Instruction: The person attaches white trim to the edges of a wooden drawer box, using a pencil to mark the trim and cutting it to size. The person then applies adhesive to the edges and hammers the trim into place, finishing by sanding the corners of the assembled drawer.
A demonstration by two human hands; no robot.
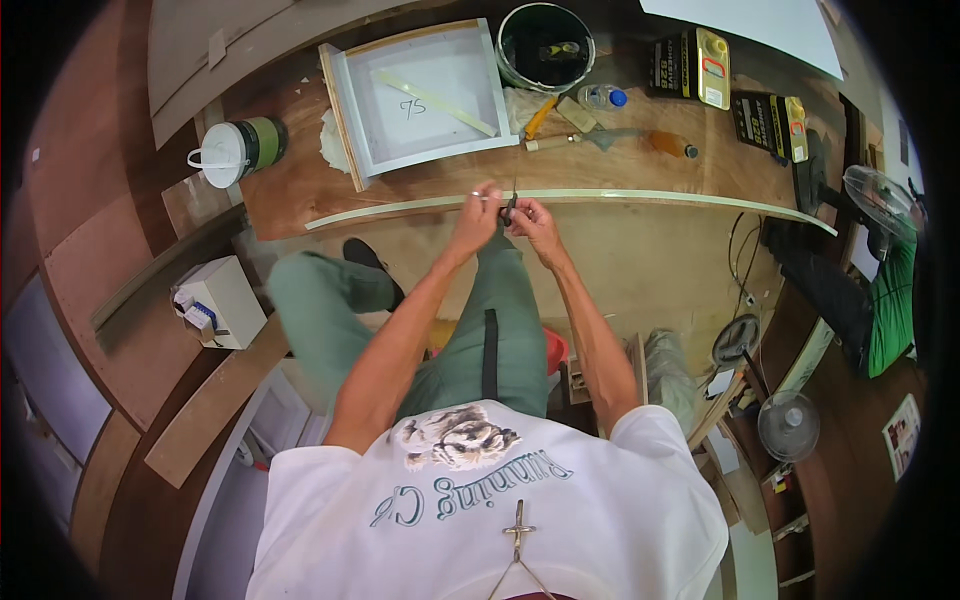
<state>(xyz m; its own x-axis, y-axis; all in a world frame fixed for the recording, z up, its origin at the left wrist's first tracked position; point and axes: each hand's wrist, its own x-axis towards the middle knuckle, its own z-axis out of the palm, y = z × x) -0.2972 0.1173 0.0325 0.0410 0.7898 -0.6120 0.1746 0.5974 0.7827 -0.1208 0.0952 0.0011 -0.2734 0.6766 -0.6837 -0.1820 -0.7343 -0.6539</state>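
Closed on a dark tool (513,203), the right hand (536,228) seems to be readying it; whether the left hand (476,222) grips anything, I can't tell; next calls for steadiness.

Long pale strip (660,196), lying along workbench (620,172) edge, small dark pointed tool (512,203) near it

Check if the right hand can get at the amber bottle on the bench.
Probably yes. Between the right hand and the amber bottle I see only the thin pale strip, which looks low enough to reach over. That hand seems to hold a dark tool, though.
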